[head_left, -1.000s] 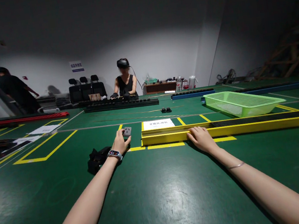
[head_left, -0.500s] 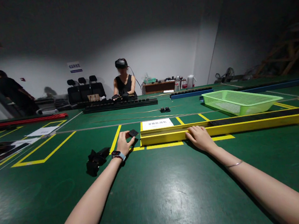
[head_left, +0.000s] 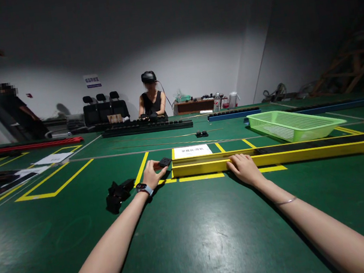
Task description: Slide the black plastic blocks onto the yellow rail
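Between the thumb and fingers of my left hand (head_left: 153,175) is a small flat black block (head_left: 165,162), held just off the near-left end of a long yellow rail (head_left: 203,168). The rail is a channel that runs away to the right edge of the view. My right hand (head_left: 243,168) grips the rail's front wall, fingers hooked over its top edge. A dark piece (head_left: 265,150) lies inside the channel farther right. Left of my left wrist lies a loose pile of black parts (head_left: 119,195), whose kind I cannot make out.
Behind the rail sit a light green basket (head_left: 289,127), a printed paper (head_left: 192,151), thin rods (head_left: 155,138) and small black parts (head_left: 201,133). A person (head_left: 151,100) in a headset works across the green table (head_left: 195,234). Another person (head_left: 19,109) stands far left.
My left hand has moved slightly right, bringing the black block closer to the rail's end. My right hand keeps its grip on the rail. The view has shifted slightly.
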Motion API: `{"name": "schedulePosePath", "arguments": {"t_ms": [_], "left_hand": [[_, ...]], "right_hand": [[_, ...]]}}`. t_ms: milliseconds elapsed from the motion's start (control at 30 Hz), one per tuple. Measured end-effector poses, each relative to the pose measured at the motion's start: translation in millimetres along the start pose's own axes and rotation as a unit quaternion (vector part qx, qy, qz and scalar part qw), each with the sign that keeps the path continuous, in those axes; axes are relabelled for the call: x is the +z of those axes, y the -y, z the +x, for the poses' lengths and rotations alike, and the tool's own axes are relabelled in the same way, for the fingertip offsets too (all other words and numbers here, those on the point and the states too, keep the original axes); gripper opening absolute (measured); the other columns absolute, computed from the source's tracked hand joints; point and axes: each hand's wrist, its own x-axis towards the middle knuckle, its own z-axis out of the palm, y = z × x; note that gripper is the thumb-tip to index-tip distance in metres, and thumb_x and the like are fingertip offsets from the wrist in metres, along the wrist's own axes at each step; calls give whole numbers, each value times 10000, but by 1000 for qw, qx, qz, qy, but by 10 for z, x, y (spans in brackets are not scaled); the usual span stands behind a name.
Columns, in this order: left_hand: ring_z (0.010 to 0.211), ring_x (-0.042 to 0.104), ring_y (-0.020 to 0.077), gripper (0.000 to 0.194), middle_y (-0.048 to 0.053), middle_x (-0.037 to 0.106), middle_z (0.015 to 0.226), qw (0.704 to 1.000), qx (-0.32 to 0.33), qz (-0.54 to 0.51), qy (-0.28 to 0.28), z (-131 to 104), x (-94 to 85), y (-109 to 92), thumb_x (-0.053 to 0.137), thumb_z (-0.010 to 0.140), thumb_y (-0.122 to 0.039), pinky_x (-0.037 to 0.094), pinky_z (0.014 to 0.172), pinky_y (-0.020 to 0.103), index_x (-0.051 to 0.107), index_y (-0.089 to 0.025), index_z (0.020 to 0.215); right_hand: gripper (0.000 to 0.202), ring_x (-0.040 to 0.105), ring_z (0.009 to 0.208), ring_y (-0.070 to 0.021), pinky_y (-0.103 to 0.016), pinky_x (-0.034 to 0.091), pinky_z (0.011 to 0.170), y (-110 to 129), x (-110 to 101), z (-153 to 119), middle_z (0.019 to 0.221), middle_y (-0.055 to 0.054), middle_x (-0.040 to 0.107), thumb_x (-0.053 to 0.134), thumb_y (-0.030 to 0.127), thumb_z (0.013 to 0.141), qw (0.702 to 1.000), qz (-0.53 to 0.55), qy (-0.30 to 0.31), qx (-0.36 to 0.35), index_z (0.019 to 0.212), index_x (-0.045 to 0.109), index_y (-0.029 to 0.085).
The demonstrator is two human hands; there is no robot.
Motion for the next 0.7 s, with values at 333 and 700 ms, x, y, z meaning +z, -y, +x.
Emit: {"name": "schedulePosePath", "arguments": {"t_ms": [333,700], "left_hand": [[802,626,181,329,54,572,897,1000,-12,17,18,-4,-28,-65,627,751,-458,540,725,354,488,-182,864],[769,616,162,331,22,548,858,1000,-14,-10,21,-5,-20,-71,660,724,-444,541,716,337,495,-186,850]], "right_hand": [[338,509,833,-206,-333,295,787,2,3,-1,863,-80,613,310,417,931,1000,-6,4,2,908,558,189],[335,506,831,-205,-328,290,774,-3,11,-3,845,-75,610,314,413,934,1000,-15,-1,-3,913,558,185]]}}
